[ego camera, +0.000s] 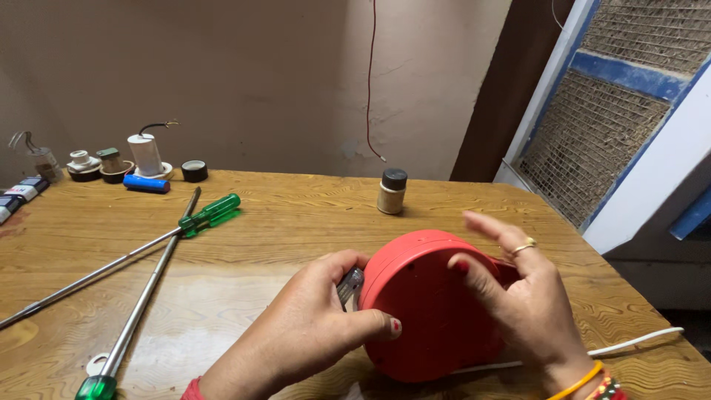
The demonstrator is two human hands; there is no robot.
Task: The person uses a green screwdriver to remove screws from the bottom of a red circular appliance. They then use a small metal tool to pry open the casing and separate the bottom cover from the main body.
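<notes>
Near the table's (296, 215) front edge, the left hand (311, 326) is closed around the red round casing (426, 304), thumb pressed on its face, a small metal part (349, 285) beside the fingers. The right hand (518, 296) rests on it half-open, fingers lifted. The casing looks unopened; both long screwdrivers (148, 274) lie untouched toward the left edge.

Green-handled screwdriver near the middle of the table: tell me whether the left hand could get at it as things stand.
Probably yes. The green-handled screwdriver lies uncovered on the table, with bare wood between it and the left hand. But that hand is occupied gripping the red round case and would have to let go first.
</notes>
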